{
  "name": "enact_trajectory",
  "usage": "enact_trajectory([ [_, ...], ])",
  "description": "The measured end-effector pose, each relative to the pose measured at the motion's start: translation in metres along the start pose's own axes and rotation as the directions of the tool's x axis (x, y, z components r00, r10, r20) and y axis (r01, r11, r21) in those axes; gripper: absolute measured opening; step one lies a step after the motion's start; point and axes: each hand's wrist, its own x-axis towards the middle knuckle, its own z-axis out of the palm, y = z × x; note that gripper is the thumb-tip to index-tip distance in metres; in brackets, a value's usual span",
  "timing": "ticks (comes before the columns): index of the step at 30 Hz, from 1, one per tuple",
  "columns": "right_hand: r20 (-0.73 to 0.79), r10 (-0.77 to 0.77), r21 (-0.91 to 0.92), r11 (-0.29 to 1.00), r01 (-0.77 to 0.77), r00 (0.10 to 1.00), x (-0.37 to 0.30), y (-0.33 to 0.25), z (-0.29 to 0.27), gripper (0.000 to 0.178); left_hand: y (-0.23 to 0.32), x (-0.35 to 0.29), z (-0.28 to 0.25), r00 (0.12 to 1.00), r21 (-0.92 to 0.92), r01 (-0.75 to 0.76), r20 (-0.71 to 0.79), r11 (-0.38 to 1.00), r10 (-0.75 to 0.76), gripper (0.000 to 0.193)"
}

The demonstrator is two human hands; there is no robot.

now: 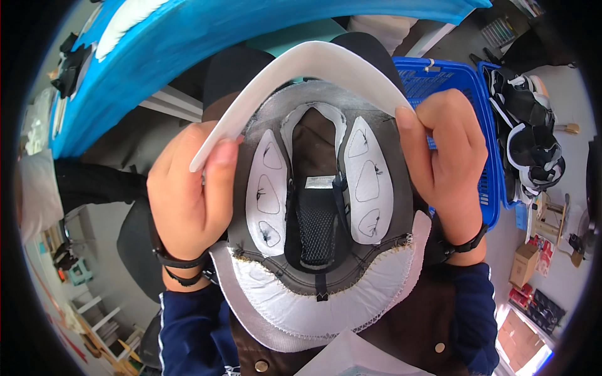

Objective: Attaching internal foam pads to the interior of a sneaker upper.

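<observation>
In front of my body is what looks like a shoe upper (401,219) turned to show its inside. It is dark grey with two white side pads bearing stitched outlines, a black mesh tongue (318,235) and a white stitched collar lining (301,307) at the near end. A white curved strip (307,53) arches over the far end. My left hand (188,188) pinches the strip's left end between thumb and fingers. At the right end, my right hand (448,150) is closed with its thumb on the strip; its other fingertips are hidden behind.
A blue plastic basket (433,70) stands at the right, beside a pile of black and white pieces (530,141). Blue cloth (207,31) hangs across the far left. A cardboard box (522,264) sits on the floor at the right. A brown apron (401,326) covers my lap.
</observation>
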Motion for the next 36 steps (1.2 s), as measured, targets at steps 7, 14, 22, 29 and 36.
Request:
enact_trajectory([
  [7, 0.287, 0.476, 0.345, 0.758, -0.554, 0.831, 0.003, -0.004, -0.001, 0.013, 0.001, 0.007, -0.007, 0.997, 0.135, -0.042, 0.07, 0.99, 0.032, 0.016],
  [14, 0.292, 0.31, 0.098, 0.931, -0.351, 0.905, 0.01, 0.001, -0.004, 0.024, -0.006, 0.005, -0.008, 0.986, 0.065, -0.12, -0.112, 0.991, 0.127, 0.009],
  [22, 0.279, 0.069, -0.224, 0.975, -0.005, 0.958, 0.004, -0.013, -0.001, 0.02, 0.003, 0.01, 0.001, 0.964, 0.424, -0.263, 0.076, 0.867, 0.255, 0.025],
  [29, 0.633, -0.032, 0.013, 0.999, 0.031, 0.774, -0.004, -0.018, -0.002, 0.007, -0.001, -0.006, 0.018, 0.856, 0.25, -0.399, 0.445, 0.882, 0.261, 0.025],
  [36, 0.6, 0.075, -0.118, 0.993, -0.004, 0.796, -0.009, -0.016, -0.003, 0.013, -0.001, 0.0, 0.013, 0.799, 0.255, -0.413, 0.562, 0.874, 0.214, 0.019],
])
